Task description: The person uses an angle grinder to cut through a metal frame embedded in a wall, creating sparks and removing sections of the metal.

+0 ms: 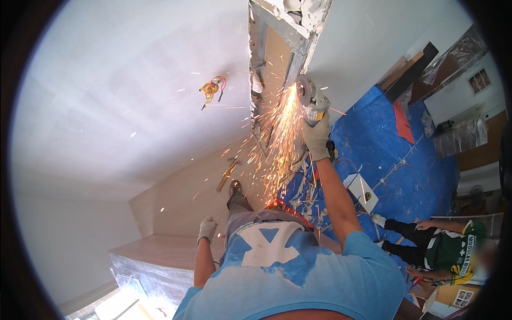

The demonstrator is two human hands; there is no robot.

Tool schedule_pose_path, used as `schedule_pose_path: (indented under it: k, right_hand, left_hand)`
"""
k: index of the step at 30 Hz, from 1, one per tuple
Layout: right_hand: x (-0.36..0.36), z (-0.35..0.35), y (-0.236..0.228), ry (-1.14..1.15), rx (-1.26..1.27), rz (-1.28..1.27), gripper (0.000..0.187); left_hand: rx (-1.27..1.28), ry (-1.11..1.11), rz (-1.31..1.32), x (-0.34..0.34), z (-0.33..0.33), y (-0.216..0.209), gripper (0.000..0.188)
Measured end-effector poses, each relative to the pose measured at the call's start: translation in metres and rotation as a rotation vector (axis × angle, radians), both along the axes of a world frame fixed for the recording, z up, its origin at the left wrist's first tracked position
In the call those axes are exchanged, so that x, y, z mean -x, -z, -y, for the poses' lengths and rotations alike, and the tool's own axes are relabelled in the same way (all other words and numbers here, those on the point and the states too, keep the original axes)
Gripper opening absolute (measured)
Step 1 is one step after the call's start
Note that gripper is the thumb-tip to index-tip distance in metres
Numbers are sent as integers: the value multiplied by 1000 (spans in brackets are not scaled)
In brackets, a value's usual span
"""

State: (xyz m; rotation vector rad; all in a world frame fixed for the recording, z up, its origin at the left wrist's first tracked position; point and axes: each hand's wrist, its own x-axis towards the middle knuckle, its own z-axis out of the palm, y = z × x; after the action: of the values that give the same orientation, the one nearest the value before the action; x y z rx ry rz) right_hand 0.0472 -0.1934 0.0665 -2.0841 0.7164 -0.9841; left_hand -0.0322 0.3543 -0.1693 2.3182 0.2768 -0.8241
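Clenching a grey angle grinder, the gloved right hand sprays orange sparks; the gloved left hand hangs loosely curled, holding nothing.

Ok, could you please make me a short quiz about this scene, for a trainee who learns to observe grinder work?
1. True or false: the gloved right hand holds the angle grinder at the opened strip in the white surface, and sparks fly.
2. Which colour is the floor sheet? A red, B blue, C grey.
3. What does the gloved left hand hold?
Key: 1 true; 2 B; 3 nothing.
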Motion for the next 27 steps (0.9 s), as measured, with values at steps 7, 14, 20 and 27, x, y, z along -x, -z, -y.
schedule_pose_path:
  k: [7, 14, 20, 27]
  right_hand:
    - [4, -12, -16, -58, -59, 74, 72]
    - [4, -10, -15, -67, -91, 74, 77]
    - [1, -1, 5, -54, -11, 54, 73]
    - [14, -11, -21, -79, -141, 90, 74]
  left_hand:
    - [125, -25, -21, -1, -12, 28, 58]
    - [164, -69, -22, 2, -10, 23, 56]
    - [150, -34, -46, -3, -7, 19, 54]
    - [127, -77, -4, -12, -8, 28, 52]
